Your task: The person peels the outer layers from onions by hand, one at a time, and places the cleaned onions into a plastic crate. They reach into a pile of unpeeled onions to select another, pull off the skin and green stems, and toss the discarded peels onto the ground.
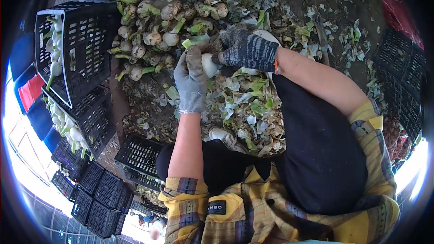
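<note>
My left hand (192, 77), in a grey glove with a dirty finger area, is closed round a white onion (209, 65). A cut green stem end shows above its fingers. My right hand (246, 49), in a dark striped knit glove, presses against the onion's right side with its fingers closed; whether it also holds a tool is hidden. Just beyond both hands lies a heap of soil-covered onions (169, 11) with short green stems. Peeled skins and leaves (253, 104) are piled below the hands, between my legs.
Black crates holding cleaned white onions (55, 56) stand at the left, one crate (90, 49) close to the heap. Another black crate (140, 153) is near my left forearm. More crates (400, 58) and a red sack (400, 18) are at the right. A stick (320, 31) lies on the littered ground.
</note>
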The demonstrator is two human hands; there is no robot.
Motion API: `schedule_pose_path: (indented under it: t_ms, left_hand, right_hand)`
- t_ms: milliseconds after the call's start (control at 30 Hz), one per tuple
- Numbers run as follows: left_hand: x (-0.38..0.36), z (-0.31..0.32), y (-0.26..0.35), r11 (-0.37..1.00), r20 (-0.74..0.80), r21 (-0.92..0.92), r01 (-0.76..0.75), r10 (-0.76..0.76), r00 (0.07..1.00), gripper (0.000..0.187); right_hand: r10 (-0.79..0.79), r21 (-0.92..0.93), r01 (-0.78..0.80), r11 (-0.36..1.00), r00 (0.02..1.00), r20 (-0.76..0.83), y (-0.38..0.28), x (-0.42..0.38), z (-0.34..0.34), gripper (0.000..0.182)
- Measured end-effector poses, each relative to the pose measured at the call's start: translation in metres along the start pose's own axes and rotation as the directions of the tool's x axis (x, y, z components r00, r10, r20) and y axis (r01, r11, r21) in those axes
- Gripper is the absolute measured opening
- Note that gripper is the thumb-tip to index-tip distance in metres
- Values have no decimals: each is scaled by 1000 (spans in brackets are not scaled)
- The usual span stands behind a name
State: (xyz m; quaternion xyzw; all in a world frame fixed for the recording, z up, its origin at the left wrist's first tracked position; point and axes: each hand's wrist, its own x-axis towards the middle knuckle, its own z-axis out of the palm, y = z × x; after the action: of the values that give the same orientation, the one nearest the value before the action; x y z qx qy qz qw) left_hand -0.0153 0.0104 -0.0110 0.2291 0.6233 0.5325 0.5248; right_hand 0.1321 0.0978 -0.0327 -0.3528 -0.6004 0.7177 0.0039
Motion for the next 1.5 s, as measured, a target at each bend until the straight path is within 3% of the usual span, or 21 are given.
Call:
schedule_pose_path:
  t_ms: [133,167,233,300,333,400,500,533,600,633,733,833,933,1100,1167,1233,1267,1333,1433,1467,1500]
  left_hand:
    - [7,5,-12,986,-19,150,-67,70,997,32]
    - [7,3,-11,989,-74,133,62,-52,996,32]
    - [6,16,19,947,-173,79,310,-293,940,31]
    - [5,9,17,958,-122,-12,287,-286,950,32]
    - [6,7,16,952,-119,-75,296,-303,946,32]
    - [8,9,19,923,-160,-252,291,-336,928,36]
    - [10,3,13,949,-120,-235,211,-244,962,34]
    - [10,5,13,970,-138,-165,176,-200,970,32]
    - [7,11,16,994,-167,-20,107,-109,980,30]
    - [5,14,19,993,-150,41,109,-102,983,32]
    - [-1,19,25,984,-101,146,99,-84,991,36]
    - [-2,19,24,989,-81,108,98,-89,993,36]
    - [1,16,18,990,-93,107,87,-78,993,36]
    - [2,17,7,996,-123,88,-21,32,992,40]
    - [1,11,11,987,-138,113,117,-101,985,40]
    - [2,9,11,979,-146,109,174,-157,977,40]
    - [3,9,10,982,-149,92,162,-147,978,40]
    - [4,10,8,990,-154,79,119,-105,982,39]
    - [2,14,8,994,-161,99,50,-34,986,39]
    - [1,16,12,993,-166,110,43,-25,986,39]
    - [0,17,15,992,-170,122,36,-15,985,39]
  right_hand:
    - [-165,-366,69,928,958,-237,-16,-7,0,27]
    - [-204,-383,70,921,925,-321,-19,-9,0,30]
    - [-101,-89,74,993,929,-357,-1,1,2,22]
    - [35,291,85,953,922,-386,8,7,1,20]
    - [128,288,-8,958,906,-402,22,17,-6,22]
    - [-140,-43,133,990,925,-352,46,15,-9,24]
    - [-109,-414,43,909,985,-135,-8,-14,-17,27]
    - [-345,-588,232,775,935,-85,3,-8,-13,27]
    - [-70,5,70,998,997,-16,-13,-8,-9,29]
    - [69,281,-72,957,997,19,-23,-8,-6,30]
    - [304,527,-355,772,935,183,-43,-13,-6,32]
    - [243,452,-283,846,959,146,-28,-8,-7,29]
    - [-112,52,107,993,989,96,0,-1,-8,28]
    - [-291,-542,261,799,956,32,-1,-6,-11,24]
    - [-226,-405,177,897,971,-77,-3,-4,-11,22]
    - [20,209,13,978,988,-152,3,3,-7,24]
    - [145,522,-45,852,978,-152,9,5,-6,27]
    - [-55,200,90,976,983,-173,28,16,-9,26]
    - [-298,200,325,924,942,-154,23,11,-13,27]
    - [-15,571,75,817,994,-109,8,1,-7,29]
    - [231,836,-162,525,972,44,-13,-7,-4,30]
